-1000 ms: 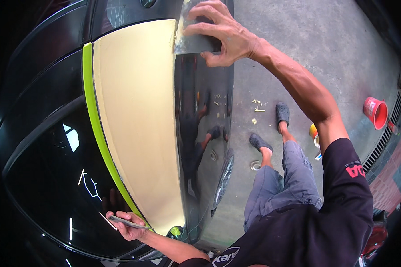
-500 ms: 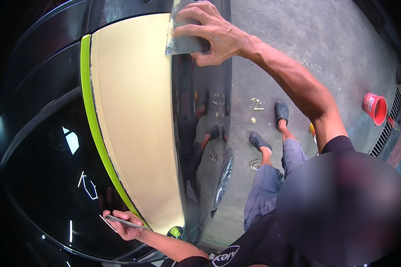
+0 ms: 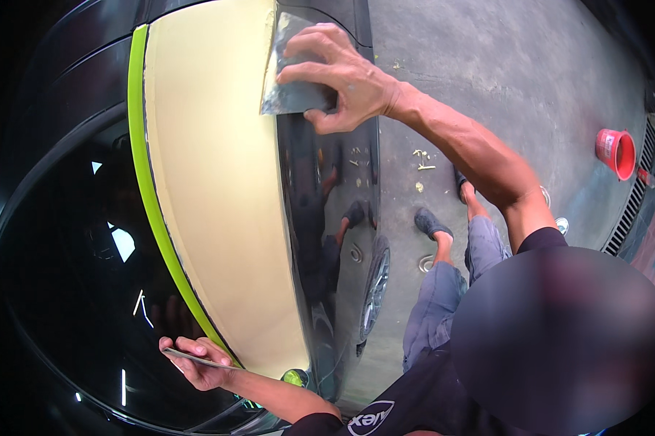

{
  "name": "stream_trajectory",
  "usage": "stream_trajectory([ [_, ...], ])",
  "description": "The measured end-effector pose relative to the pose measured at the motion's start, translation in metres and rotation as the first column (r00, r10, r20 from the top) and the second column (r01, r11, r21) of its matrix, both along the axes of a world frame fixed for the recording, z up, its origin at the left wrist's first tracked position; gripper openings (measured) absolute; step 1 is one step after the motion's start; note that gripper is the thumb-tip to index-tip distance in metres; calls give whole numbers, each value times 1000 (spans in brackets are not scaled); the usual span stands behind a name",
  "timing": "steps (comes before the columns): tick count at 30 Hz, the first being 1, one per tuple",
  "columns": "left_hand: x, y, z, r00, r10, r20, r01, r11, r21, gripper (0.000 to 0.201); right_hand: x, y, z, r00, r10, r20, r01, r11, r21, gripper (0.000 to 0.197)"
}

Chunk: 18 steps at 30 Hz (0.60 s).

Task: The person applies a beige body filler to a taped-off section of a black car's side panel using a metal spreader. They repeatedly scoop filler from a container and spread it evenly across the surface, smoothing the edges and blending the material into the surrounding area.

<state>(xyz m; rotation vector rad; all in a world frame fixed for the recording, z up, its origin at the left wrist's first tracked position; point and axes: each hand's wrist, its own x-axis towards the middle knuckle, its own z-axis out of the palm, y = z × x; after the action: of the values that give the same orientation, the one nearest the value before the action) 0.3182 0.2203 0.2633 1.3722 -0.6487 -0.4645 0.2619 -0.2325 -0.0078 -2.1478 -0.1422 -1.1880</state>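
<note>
My right hand is closed on a flat, greyish putty spreader, with fingers on its face and thumb below. Cream filler smears the spreader's left edge, which lies along the right border of a long panel coated in pale cream filler. A lime-green strip of tape follows that panel's left border. Near the tape's lower end, my left hand grips a thin flat plate, seen edge-on, palm turned up. It hovers over or beside dark glass; the gap cannot be judged.
Dark, glossy car bodywork borders the coated panel and mirrors my legs. On the grey floor lie yellowish scraps near my clogs. At the far right, a red bucket stands beside a drain grate.
My right hand and the spreader have come lower along the panel's right border, and the spreader overlaps the coating more. The left hand keeps its hold. The view has shifted slightly.
</note>
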Motion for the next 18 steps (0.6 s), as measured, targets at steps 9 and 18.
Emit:
stream_trajectory([
  [9, 1, -6, 1, 999, -19, 37, 17, 999, 35, 47, -18, 47, -8, 999, -17, 28, 15, 998, 67, 68],
  [18, 1, -5, 2, 995, 6, 95, -13, 997, 70, 48, -36, 88, -6, 999, -15, 35, 10, 993, 115, 68],
])
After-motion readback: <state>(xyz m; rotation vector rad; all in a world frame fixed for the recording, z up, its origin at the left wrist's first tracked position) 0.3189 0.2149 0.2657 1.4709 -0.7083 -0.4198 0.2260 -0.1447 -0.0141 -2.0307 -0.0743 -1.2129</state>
